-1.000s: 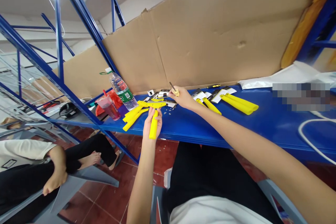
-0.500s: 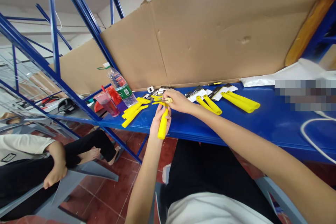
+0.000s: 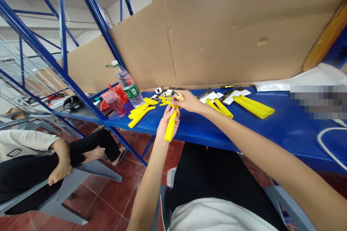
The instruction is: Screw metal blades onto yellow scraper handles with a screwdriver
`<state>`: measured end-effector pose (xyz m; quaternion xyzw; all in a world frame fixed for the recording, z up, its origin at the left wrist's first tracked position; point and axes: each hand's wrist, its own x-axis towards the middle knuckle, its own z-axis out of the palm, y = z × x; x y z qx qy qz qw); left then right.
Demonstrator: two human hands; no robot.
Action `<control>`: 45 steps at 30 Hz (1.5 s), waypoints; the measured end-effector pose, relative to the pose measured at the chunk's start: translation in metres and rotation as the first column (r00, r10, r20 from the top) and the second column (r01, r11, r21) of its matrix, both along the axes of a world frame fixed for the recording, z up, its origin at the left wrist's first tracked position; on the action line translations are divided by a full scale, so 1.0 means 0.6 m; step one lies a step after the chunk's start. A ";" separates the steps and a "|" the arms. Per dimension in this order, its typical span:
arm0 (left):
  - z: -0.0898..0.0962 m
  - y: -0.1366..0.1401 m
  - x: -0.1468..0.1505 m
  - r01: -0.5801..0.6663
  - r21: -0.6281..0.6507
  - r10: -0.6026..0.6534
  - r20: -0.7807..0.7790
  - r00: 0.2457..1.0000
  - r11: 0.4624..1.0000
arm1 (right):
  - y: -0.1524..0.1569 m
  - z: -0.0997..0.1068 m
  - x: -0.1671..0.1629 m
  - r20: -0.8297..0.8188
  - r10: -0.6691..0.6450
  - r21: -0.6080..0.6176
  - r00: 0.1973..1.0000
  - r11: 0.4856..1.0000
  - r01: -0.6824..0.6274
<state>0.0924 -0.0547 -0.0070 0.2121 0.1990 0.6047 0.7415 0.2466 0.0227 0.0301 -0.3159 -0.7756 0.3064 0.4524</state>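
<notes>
My left hand (image 3: 166, 122) is closed round a yellow plastic handle (image 3: 170, 126), its wide end pointing down towards me. The far end of this handle is partly covered by my fingers. Just above it, my right hand (image 3: 188, 101) grips a screwdriver (image 3: 179, 97) with a pale yellowish handle, its thin metal shaft slanting up and left. Both hands nearly touch over the front of the blue table. Left of them lie several loose yellow handles (image 3: 141, 113). Smaller yellow pieces (image 3: 164, 99) sit behind my hands.
Right of my hands, yellow handles (image 3: 253, 106) lie with black-and-white cards (image 3: 207, 95) on the blue table (image 3: 287, 130). A water bottle (image 3: 129, 88) and pink cup (image 3: 114, 103) stand left. Another screwdriver (image 3: 226, 87) lies near the cardboard wall (image 3: 217, 36). A seated person (image 3: 29, 151) is at left.
The screwdriver's shaft has swung from lying level across the yellow piece to pointing up and left, off it. My left hand still holds the yellow handle. The view has shifted slightly.
</notes>
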 end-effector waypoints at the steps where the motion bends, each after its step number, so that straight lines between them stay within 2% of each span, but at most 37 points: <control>1: 0.000 0.000 0.000 0.001 -0.008 -0.001 -0.005 1.000 1.000 | 0.001 0.001 0.001 -0.030 0.012 -0.057 0.999 0.998 -0.014; 8: 0.001 -0.002 0.002 0.014 -0.047 -0.016 -0.038 0.999 0.999 | -0.002 0.013 0.020 -0.127 0.020 -0.314 0.992 0.948 -0.059; 12: 0.003 -0.003 0.002 0.017 -0.055 -0.019 -0.033 0.999 0.998 | 0.003 0.012 0.028 -0.162 0.033 -0.352 0.986 0.932 -0.089; 14: 0.003 -0.003 0.001 0.017 -0.069 -0.018 -0.011 1.000 0.998 | 0.010 0.012 0.027 -0.220 -0.023 -0.344 0.975 0.937 -0.056; 18: 0.002 -0.001 -0.001 0.033 -0.067 -0.029 0.061 0.998 0.997 | 0.021 0.018 0.026 -0.364 -0.237 -0.363 0.901 0.927 0.098; 21: 0.000 0.000 -0.003 0.038 -0.057 -0.033 0.082 0.996 0.998 | 0.027 0.026 0.036 -0.354 -0.373 -0.295 0.858 0.915 0.276; 23: -0.001 0.001 -0.004 0.024 -0.056 -0.019 0.083 0.996 0.998 | 0.033 0.029 0.045 -0.344 -0.424 -0.285 0.838 0.897 0.337; 25: -0.001 0.002 -0.005 0.008 -0.053 -0.004 0.085 0.996 0.999 | 0.041 0.030 0.053 -0.337 -0.427 -0.305 0.839 0.892 0.332; 27: -0.002 0.002 -0.005 0.001 -0.045 0.003 0.089 0.996 0.999 | 0.047 0.029 0.058 -0.314 -0.391 -0.283 0.865 0.908 0.308; 32: -0.003 0.002 -0.004 -0.019 -0.023 0.020 0.075 0.997 1.000 | 0.050 0.027 0.061 -0.253 -0.227 -0.086 0.940 0.973 0.212; 37: 0.000 -0.001 -0.003 -0.031 -0.027 0.032 0.060 0.998 0.999 | 0.032 0.040 0.061 -0.388 -0.197 -0.052 0.900 0.980 0.192; 45: 0.003 0.000 -0.005 -0.049 -0.048 0.051 0.042 0.998 0.998 | 0.004 0.060 0.056 -0.431 -0.221 0.079 0.875 0.957 0.280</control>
